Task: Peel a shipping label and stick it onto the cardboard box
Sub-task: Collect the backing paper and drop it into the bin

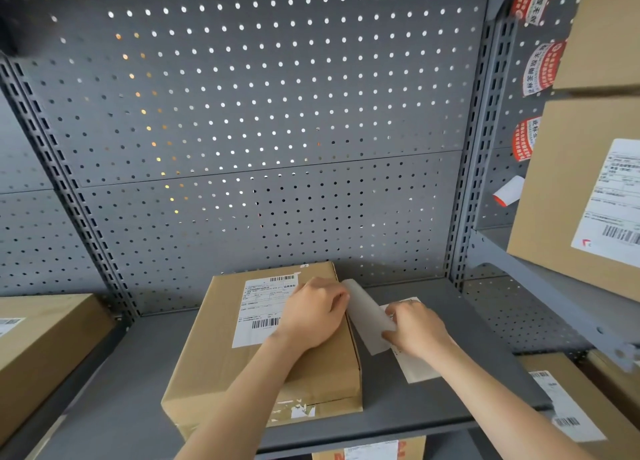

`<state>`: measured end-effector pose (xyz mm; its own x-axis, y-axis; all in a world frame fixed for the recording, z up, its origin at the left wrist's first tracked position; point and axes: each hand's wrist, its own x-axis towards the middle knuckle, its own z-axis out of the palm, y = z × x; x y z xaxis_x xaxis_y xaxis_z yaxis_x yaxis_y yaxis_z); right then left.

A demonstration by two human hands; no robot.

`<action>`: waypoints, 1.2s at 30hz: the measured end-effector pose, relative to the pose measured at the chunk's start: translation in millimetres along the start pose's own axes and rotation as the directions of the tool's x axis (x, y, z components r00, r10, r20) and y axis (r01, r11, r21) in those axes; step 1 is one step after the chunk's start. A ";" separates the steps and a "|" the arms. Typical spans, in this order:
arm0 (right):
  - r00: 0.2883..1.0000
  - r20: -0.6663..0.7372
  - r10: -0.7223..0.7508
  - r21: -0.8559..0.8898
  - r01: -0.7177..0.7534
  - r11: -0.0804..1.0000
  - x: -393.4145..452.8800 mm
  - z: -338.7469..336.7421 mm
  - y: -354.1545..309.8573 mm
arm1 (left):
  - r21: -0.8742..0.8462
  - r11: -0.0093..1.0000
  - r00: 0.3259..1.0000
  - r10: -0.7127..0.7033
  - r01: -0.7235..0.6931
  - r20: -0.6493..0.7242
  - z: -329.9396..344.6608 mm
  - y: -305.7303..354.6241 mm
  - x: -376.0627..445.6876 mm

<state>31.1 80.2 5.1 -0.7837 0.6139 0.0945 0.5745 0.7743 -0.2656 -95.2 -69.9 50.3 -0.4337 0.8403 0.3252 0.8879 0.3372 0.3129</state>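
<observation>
Left hand point(313, 312) and right hand point(417, 328) pinch a half-peeled shipping label point(369, 315) beside the cardboard box point(221, 366); sticking remains.

cardboard box point(263, 355) on the shelf point(433, 400) right in front of me, my left hand point(317, 312) on top of it, label sheet point(414, 366) just right of it, pegboard point(242, 130) behind

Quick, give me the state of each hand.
Left hand: closed, pinching the label sheet beside the box.
Right hand: closed, holding the same sheet.
</observation>
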 end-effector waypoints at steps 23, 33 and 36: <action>0.896 -0.401 -0.190 0.193 0.286 0.939 -14.1 -47.9 -60.7 | -0.151 0.977 0.920 -0.194 0.150 -0.339 -34.1 -32.5 -40.4; 0.786 -0.410 -0.463 0.193 0.571 0.798 -17.6 -32.1 -158.7 | -0.043 0.956 0.811 -0.269 0.290 -0.520 -93.4 -86.1 -113.8; 0.765 -0.386 -0.516 0.234 0.622 0.747 -24.1 -25.1 -193.0 | -0.007 0.939 0.778 -0.289 0.345 -0.558 -107.7 -102.5 -143.5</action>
<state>-54.9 -80.1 78.2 -0.8046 0.1296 0.5795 -0.1133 0.9245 -0.3640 -140.5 -270.8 67.7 -0.6799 0.3193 0.6601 0.6831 0.6033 0.4116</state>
